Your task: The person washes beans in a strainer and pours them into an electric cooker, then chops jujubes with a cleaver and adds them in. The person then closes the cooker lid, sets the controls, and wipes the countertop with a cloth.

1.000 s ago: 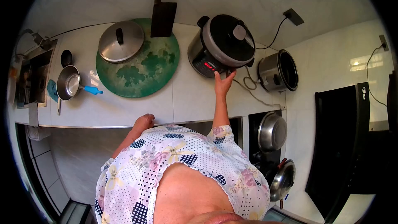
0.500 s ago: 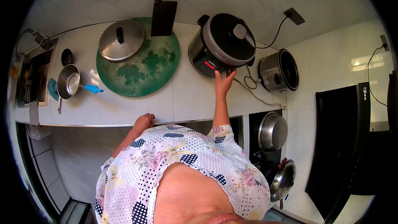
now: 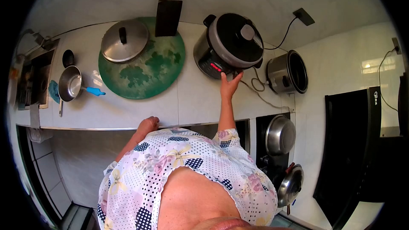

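Note:
My right hand (image 3: 230, 85) reaches up to the front of an electric pressure cooker (image 3: 208, 55), its thumb and fingers apart and touching the lower part of the control panel. Red characters glow on the cooker's display (image 3: 215, 67); they are too small to read surely. The black lid (image 3: 234, 30) sits on the cooker. Resting by the counter's front edge, my left hand (image 3: 148, 125) is curled closed, with nothing seen in it. Nearest to it on the counter is a round green cutting board (image 3: 145, 87).
A pot lid (image 3: 123, 49) lies on the board, and a cleaver (image 3: 168, 19) leans at its back. To the left are a small saucepan (image 3: 70, 83) and a sink (image 3: 32, 81). A cooker body (image 3: 279, 74), steel basin (image 3: 279, 135) and lidded pan (image 3: 290, 187) stand at right.
The red characters on the display look different. Both hands stay in place, and the view has shifted very slightly.

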Demonstrator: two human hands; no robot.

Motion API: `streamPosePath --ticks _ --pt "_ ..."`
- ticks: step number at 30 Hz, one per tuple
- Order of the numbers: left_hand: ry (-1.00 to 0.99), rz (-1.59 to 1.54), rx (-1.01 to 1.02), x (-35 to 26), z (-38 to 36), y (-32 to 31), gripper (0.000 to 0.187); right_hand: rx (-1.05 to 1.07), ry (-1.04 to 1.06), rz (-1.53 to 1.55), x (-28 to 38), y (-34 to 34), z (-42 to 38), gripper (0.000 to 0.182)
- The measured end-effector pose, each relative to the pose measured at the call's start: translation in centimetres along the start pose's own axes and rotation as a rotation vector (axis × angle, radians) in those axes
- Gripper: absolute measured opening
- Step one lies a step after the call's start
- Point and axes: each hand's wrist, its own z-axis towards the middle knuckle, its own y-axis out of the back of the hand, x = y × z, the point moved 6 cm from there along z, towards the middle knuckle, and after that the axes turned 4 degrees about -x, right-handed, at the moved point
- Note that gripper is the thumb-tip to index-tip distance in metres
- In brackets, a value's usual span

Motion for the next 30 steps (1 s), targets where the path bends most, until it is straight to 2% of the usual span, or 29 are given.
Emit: streamPosePath --ticks 9,21,27,30 --pt "0.013 -0.004 0.028 -0.9 0.5 0.4 0.016 0.056 -0.014 0.103 1.3 0.3 0.3 0.090" --pt "0.015 -0.021 0.009 -1.1 0.5 0.6 0.017 0.074 -0.023 0.019 0.6 0.5 0.7 0.093" --pt "0.017 -0.016 0.001 -0.8 0.6 0.4 0.016 0.112 -0.022 0.153 0.5 0.6 0.4 0.095" --pt "0.029 -0.008 0.002 -0.9 0.6 0.8 0.016 0.112 -0.103 0.160 0.0 0.7 -0.2 0.096"
